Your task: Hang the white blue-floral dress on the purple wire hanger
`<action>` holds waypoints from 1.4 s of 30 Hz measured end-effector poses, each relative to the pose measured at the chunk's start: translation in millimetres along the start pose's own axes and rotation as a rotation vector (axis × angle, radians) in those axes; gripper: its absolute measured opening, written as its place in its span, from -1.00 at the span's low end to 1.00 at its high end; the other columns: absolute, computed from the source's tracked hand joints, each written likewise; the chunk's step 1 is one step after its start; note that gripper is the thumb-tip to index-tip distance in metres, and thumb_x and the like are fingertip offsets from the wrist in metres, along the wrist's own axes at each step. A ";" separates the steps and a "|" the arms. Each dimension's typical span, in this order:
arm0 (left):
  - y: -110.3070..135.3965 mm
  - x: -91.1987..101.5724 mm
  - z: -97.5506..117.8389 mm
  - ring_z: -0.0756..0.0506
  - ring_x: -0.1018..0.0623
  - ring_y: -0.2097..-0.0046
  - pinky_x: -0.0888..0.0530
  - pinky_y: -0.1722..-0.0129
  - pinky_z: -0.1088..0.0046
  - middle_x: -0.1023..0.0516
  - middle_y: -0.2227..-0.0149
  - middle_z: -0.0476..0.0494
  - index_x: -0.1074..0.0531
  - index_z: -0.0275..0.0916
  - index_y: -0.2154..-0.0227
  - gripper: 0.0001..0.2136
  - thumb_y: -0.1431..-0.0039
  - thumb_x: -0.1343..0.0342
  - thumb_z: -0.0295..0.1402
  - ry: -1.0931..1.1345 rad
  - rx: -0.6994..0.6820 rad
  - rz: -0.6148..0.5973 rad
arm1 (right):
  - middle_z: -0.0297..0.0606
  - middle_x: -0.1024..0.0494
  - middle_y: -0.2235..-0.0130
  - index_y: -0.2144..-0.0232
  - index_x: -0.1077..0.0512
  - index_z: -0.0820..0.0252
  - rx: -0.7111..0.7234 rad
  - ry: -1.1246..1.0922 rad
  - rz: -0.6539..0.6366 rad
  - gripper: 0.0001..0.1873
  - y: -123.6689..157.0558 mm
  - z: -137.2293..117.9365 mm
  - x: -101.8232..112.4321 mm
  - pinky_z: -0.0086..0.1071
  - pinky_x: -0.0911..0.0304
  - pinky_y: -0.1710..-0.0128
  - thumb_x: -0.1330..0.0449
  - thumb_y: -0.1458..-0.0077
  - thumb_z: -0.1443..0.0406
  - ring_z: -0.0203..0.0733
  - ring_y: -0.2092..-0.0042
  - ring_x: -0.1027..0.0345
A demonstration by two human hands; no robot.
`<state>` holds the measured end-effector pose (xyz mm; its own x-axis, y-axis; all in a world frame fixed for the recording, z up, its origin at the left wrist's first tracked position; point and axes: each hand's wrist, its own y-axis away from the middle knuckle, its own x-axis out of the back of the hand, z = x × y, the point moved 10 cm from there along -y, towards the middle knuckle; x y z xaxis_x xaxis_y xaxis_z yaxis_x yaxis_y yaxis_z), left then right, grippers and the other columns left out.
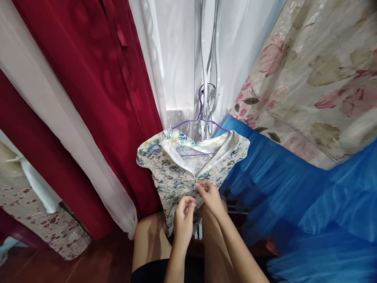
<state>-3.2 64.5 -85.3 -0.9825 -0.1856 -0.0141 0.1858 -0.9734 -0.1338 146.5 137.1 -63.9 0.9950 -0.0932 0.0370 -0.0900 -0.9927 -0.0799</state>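
A short-sleeved floral blouse (pixel 169 179) in cream, blue and yellow hangs in front of me on a purple hanger (pixel 200 116). Its wide collar spreads into a V that meets at the chest. My right hand (pixel 210 196) pinches the blouse's front edge just below the point of the V. Lower and to the left, my left hand (pixel 184 214) is closed in front of the cloth, thumb against curled fingers. Anything small between those fingertips is hidden from me.
The hanger's hook loops on a white metal post (pixel 207 51). Red fabric (pixel 118 118) and a whitish drape (pixel 73 114) hang at left. Blue tulle (pixel 265 184) and a floral cloth (pixel 324 78) are on the right. My bare knees (pixel 151 236) flank the blouse.
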 end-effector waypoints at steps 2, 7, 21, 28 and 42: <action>-0.8 0.5 -6.1 -0.12 -0.56 0.14 -0.45 0.06 0.38 -0.54 0.24 -0.12 -0.44 -0.23 0.24 -0.84 -0.30 -0.08 -0.26 -0.007 0.008 -0.020 | -0.44 -0.34 0.68 0.37 -0.49 0.23 0.013 0.012 0.025 -0.58 -9.2 0.1 -9.7 -0.38 -0.06 0.51 -0.34 0.03 -0.03 -0.23 0.58 -0.18; 1.6 -0.9 -14.5 -0.13 -0.56 0.14 -0.46 0.07 0.36 -0.54 0.23 -0.14 -0.45 -0.24 0.23 -0.83 -0.31 -0.08 -0.24 -0.030 0.031 -0.055 | -0.48 -0.27 0.68 0.50 -0.43 0.18 0.025 -0.006 0.085 -0.66 -20.3 -3.0 -17.2 -0.41 0.03 0.52 -0.26 -0.01 0.02 -0.30 0.58 -0.07; 15.2 -23.0 33.1 -0.13 -0.53 0.16 -0.43 0.10 0.39 -0.54 0.24 -0.10 -0.43 -0.20 0.23 -0.94 -0.25 -0.11 -0.40 -0.153 -0.217 -0.020 | -0.41 -0.35 0.71 0.58 -0.43 0.21 -0.149 -0.236 -0.024 -0.82 89.2 -23.5 3.0 -0.44 -0.08 0.58 -0.27 0.08 0.22 -0.34 0.64 -0.13; 27.3 -49.0 62.7 -0.10 -0.44 0.25 -0.36 0.20 0.42 -0.40 0.32 -0.09 -0.29 -0.19 0.36 -0.89 -0.31 0.02 -0.45 -0.324 -0.294 -0.214 | -0.40 -0.35 0.71 0.63 -0.45 0.23 0.031 -0.189 0.093 -0.77 33.5 -105.6 39.0 -0.44 -0.01 0.62 -0.29 0.05 0.22 -0.38 0.65 -0.08; -13.4 -24.1 133.5 -0.09 -0.54 0.18 -0.45 0.14 0.42 -0.52 0.23 -0.09 -0.45 -0.17 0.18 -0.90 -0.31 -0.08 -0.45 -0.434 -0.445 -0.217 | -0.46 -0.34 0.71 0.52 -0.47 0.23 0.327 -0.190 0.014 -0.86 -8.9 -220.8 28.0 -0.50 0.00 0.62 -0.24 0.00 0.28 -0.41 0.65 -0.13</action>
<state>19.4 64.2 49.1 -0.8863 -0.1193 0.4474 -0.1296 -0.8637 -0.4870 165.4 126.5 157.8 0.9870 -0.0604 -0.1492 -0.1154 -0.9119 -0.3938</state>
